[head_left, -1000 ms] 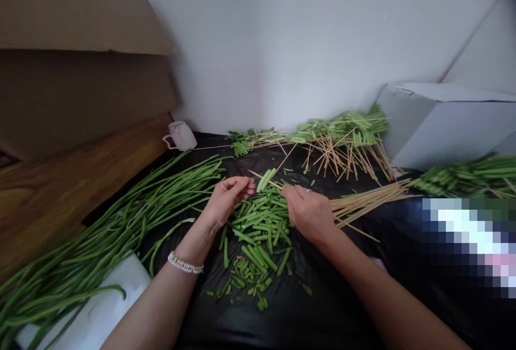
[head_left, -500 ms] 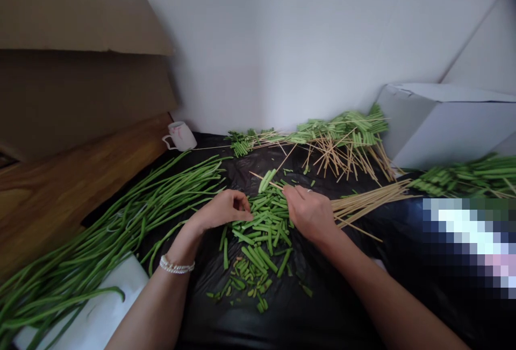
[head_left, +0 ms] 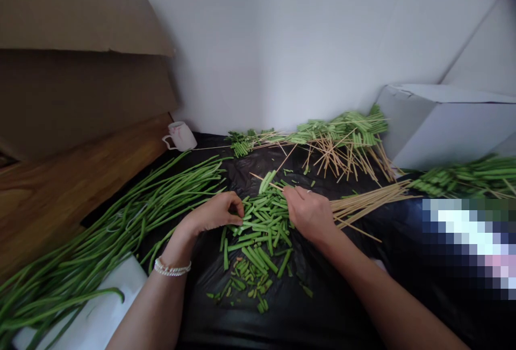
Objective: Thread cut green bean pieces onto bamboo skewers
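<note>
My right hand [head_left: 308,210] is closed around a bamboo skewer [head_left: 256,176] that points to the upper left. Short cut pieces of long bean [head_left: 266,180] are threaded near its tip. My left hand [head_left: 220,211] is at the left edge of a loose pile of cut bean pieces [head_left: 264,226]; its thumb and fingertips pinch a green piece, mostly hidden by the fingers. Small trimmed bean scraps [head_left: 252,277] are scattered in front of the pile on black plastic sheeting [head_left: 250,328].
Uncut long beans [head_left: 161,199] stretch along the left, partly over a white board [head_left: 108,301]. Bare skewers [head_left: 366,202] lie by my right hand. Filled skewers [head_left: 342,129] are heaped along the wall. A mug [head_left: 182,136], a cardboard box [head_left: 80,81] and a white box [head_left: 443,124] stand around.
My left hand has shifted slightly left, toward the edge of the cut pile, its fingertips closing together. My right hand and the skewer have hardly moved.
</note>
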Motion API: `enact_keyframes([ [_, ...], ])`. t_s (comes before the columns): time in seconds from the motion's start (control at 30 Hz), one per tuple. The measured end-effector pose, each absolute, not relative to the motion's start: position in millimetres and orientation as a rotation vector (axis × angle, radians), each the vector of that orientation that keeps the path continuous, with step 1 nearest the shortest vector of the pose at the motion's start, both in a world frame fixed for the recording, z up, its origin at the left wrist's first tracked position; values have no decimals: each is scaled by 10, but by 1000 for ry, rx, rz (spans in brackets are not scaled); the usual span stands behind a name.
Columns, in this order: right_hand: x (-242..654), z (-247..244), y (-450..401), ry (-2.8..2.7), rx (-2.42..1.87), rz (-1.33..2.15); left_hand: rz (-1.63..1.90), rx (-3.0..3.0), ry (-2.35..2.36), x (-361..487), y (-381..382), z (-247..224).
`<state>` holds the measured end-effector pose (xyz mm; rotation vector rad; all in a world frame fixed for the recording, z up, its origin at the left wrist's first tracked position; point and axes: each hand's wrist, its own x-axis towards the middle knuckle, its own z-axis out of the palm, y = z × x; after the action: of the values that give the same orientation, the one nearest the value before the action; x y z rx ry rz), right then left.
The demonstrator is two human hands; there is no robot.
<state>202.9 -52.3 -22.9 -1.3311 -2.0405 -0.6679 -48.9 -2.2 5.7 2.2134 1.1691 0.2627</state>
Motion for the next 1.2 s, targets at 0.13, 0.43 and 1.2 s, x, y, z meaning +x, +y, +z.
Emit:
enact_keyframes([
  [0.13, 2025, -206, -536, -2033, -1325, -674, 575, 2058, 1212, -399, 7, 28],
  [0.43, 2011, -202, -544, -2033, -1315, -663, 1037, 1563, 1229, -203, 45, -80],
  [1.2, 1984, -239, -562, -2157, -1320, -561, 1168, 738, 920, -198, 40, -78],
])
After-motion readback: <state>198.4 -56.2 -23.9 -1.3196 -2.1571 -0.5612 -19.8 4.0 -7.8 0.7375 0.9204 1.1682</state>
